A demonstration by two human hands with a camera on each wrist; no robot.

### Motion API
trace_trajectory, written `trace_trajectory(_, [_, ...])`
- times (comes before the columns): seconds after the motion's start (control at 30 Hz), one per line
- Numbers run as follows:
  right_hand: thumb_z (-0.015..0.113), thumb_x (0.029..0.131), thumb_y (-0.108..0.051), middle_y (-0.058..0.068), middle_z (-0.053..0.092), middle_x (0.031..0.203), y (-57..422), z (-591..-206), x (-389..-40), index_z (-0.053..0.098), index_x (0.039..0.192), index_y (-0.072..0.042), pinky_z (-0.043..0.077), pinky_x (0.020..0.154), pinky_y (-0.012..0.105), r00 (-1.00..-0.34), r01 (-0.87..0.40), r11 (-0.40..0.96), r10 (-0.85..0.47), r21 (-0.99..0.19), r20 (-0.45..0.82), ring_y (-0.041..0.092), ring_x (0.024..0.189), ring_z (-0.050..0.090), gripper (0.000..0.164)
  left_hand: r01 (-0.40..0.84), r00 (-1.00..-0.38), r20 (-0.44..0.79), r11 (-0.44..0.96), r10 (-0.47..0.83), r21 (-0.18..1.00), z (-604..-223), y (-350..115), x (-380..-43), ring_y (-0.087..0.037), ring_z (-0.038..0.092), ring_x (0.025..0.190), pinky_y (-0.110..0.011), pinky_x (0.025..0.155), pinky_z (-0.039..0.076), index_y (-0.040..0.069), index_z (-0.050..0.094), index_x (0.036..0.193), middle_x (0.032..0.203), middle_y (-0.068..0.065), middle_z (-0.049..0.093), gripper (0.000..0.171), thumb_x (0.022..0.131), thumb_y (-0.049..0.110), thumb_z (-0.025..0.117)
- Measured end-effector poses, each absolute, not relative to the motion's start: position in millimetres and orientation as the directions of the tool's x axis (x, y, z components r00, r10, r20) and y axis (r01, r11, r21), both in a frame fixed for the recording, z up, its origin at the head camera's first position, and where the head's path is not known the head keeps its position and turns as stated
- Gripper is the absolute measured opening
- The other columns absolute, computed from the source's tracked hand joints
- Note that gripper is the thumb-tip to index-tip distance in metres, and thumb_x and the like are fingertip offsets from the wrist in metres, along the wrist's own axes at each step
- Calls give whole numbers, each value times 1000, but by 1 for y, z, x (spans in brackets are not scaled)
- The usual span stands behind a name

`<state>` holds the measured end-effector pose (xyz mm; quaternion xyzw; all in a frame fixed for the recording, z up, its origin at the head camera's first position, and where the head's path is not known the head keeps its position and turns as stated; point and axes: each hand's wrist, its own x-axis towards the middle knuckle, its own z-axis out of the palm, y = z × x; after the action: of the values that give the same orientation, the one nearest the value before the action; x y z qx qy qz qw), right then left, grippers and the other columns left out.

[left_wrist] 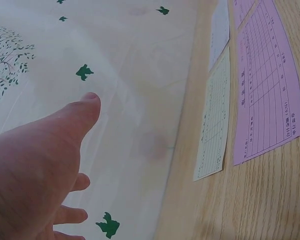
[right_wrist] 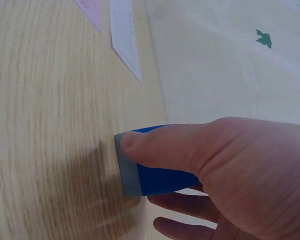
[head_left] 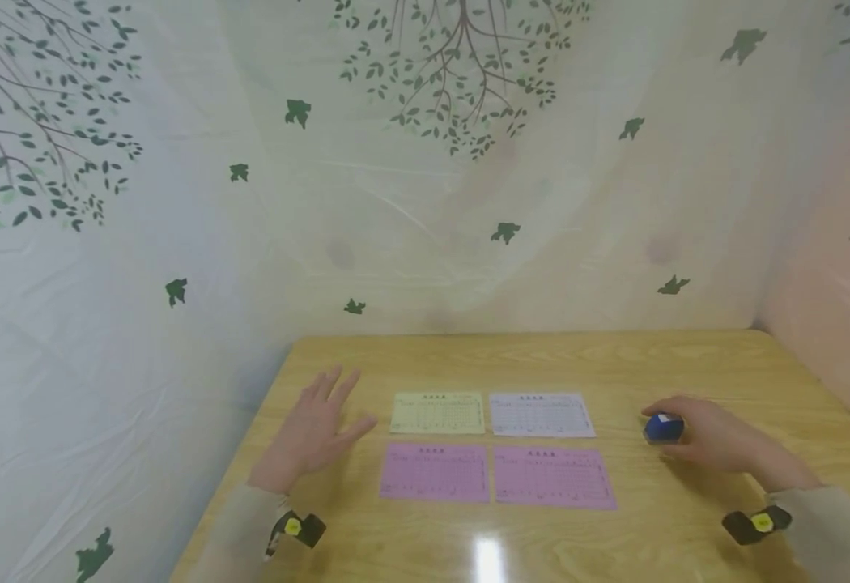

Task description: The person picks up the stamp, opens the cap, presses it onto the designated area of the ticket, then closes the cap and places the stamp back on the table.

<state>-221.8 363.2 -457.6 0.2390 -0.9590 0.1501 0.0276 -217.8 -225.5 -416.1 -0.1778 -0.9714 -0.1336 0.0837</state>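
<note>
My right hand (head_left: 712, 433) holds a small blue stamp (head_left: 664, 428) at the right side of the table. In the right wrist view the thumb lies along the blue body of the stamp (right_wrist: 162, 177), down to its grey base; the stamp's underside is hidden. To the left, my left hand (head_left: 312, 433) is spread with its fingers apart and nothing in it. Between the hands lie a yellow form (head_left: 437, 414), a white form (head_left: 541, 414) and, nearer me, two purple forms, the left one (head_left: 435, 473) and the right one (head_left: 554, 478).
The wood-grain table (head_left: 541, 364) has rounded far corners. A pale curtain (head_left: 425, 267) with printed branches and green birds hangs behind it and along both sides. Dark bands with yellow marks circle both wrists. Light glares off the table's near middle.
</note>
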Motion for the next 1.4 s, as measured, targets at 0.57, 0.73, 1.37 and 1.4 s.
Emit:
trace_trajectory(0.57, [85,85,-7,3,78,105,363,-444,-226,74,109,-16,64,79,49,-906,-421,850,-378,-316,190,29,95,74,27,372,-923,197,894,329,249,-419,-225,-219,-57,31,155,-70,127,29,5,35,165,169,-32,32,84,102,53,63])
trace_trajectory(0.73, [88,83,-8,4,79,103,352,-424,-224,72,109,-17,63,72,37,-870,-471,837,-389,-278,304,27,90,76,33,382,-921,173,897,349,223,-425,-220,-221,-53,35,154,-68,126,34,9,36,165,167,-26,41,88,98,57,68])
trace_trajectory(1.37, [85,85,3,-1,72,105,261,-363,-192,66,116,-16,63,75,16,-744,-661,589,-440,-464,502,-2,89,70,41,577,-817,474,450,330,682,-404,-139,-217,-28,76,115,-32,91,66,8,72,132,129,-13,77,47,89,18,87])
trace_trajectory(1.4, [85,85,2,-2,72,105,257,-362,-192,66,115,-16,63,76,17,-747,-660,585,-440,-472,498,-1,89,70,40,580,-814,472,423,340,696,-403,-133,-217,-29,76,114,-33,90,66,7,72,132,129,-14,77,47,89,18,87])
